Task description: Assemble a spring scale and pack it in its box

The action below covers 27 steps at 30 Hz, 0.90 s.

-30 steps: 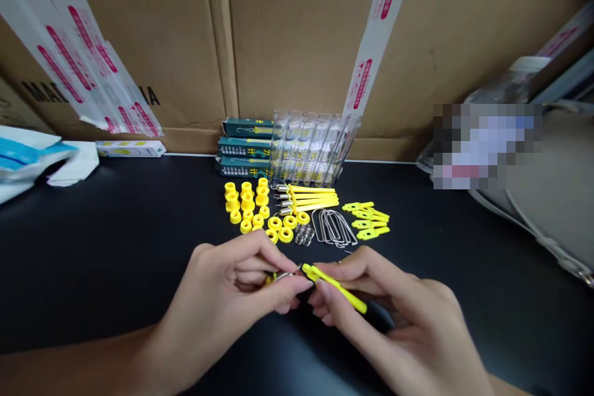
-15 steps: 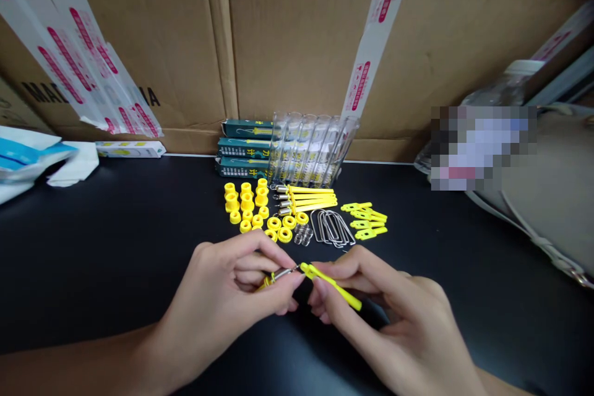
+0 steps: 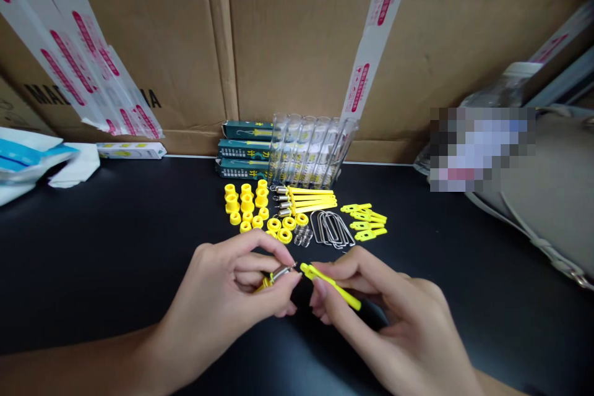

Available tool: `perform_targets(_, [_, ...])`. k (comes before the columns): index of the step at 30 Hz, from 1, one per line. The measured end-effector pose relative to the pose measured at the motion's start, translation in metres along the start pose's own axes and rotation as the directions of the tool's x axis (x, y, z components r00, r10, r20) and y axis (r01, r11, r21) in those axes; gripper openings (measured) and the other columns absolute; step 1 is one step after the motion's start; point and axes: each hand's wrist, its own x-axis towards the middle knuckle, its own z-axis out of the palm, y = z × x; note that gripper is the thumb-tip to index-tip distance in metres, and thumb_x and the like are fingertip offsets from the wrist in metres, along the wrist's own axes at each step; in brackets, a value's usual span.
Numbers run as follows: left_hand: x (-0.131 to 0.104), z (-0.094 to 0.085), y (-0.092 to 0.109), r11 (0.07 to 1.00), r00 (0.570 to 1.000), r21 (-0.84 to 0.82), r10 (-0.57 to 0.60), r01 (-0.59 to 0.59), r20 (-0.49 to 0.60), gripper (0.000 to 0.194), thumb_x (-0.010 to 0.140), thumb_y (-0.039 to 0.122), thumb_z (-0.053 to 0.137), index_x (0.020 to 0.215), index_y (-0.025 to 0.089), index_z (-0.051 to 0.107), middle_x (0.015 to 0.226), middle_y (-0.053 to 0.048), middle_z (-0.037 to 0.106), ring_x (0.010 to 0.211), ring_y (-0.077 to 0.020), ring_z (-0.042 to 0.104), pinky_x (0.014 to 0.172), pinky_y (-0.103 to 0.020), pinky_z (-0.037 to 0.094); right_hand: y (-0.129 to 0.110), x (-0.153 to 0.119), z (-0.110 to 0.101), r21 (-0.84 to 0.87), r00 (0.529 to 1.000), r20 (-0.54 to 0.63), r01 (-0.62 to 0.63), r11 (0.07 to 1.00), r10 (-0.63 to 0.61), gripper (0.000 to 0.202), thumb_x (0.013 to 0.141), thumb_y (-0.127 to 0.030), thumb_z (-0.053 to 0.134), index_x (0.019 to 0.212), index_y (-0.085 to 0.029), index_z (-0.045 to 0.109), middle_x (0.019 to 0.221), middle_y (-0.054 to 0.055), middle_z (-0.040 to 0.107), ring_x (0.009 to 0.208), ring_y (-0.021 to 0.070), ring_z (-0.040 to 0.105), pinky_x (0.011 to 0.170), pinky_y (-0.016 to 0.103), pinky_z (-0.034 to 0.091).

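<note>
My left hand (image 3: 232, 281) is closed around a yellow rod with a metal spring (image 3: 281, 271) at its end; most of the rod is hidden in the fingers. The spring's small hooked tip points right, between thumb and index finger. In a pinch, my right hand (image 3: 394, 312) holds a bright yellow plastic connector piece (image 3: 338, 289), its holed end facing the spring. A small gap separates the two parts. Beyond my hands lie silver wire hooks (image 3: 333, 229), small loose springs (image 3: 304, 235) and several matching yellow connectors (image 3: 370, 234).
Yellow caps (image 3: 247, 201), yellow rings (image 3: 284, 236) and yellow rods with springs (image 3: 310, 201) lie in groups on the black table (image 3: 139, 247). Behind them are clear tubes (image 3: 309, 148) and green boxes (image 3: 244, 150). A bottle (image 3: 494, 96) and a bag (image 3: 552, 192) stand right, a large carton (image 3: 288, 31) behind.
The spring's tip and the connector's holed end, which met or nearly met before, now sit slightly apart. Both hands keep their grips with little other movement.
</note>
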Motion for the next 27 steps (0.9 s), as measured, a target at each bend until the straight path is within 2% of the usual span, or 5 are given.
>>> perform_targets(11, [-0.0012, 0.0009, 0.0018, 0.999, 0.999, -0.004, -0.032, 0.032, 0.000, 0.016, 0.080, 0.032, 0.075, 0.080, 0.019, 0.065, 0.065, -0.002, 0.079, 0.062, -0.0239, 0.079, 0.059, -0.025, 0.065, -0.0011, 0.0010, 0.0001, 0.002, 1.000, -0.001, -0.003, 1.000, 0.003, 0.008, 0.093, -0.017, 0.063, 0.086, -0.021, 0.063, 0.071, -0.004, 0.076, 0.056, 0.0108, 0.071, 0.057, 0.017, 0.054])
perform_targets(27, [-0.0009, 0.0001, 0.0006, 1.000, 1.000, 0.000, -0.015, 0.015, -0.004, 0.011, 0.081, 0.028, 0.073, 0.079, 0.019, 0.068, 0.062, -0.002, 0.077, 0.061, -0.0224, 0.078, 0.057, -0.023, 0.062, 0.0003, -0.0005, 0.0015, -0.009, 0.999, -0.016, 0.031, 0.999, -0.032, 0.011, 0.094, -0.016, 0.061, 0.084, -0.022, 0.062, 0.069, -0.005, 0.074, 0.054, 0.0106, 0.069, 0.055, 0.018, 0.053])
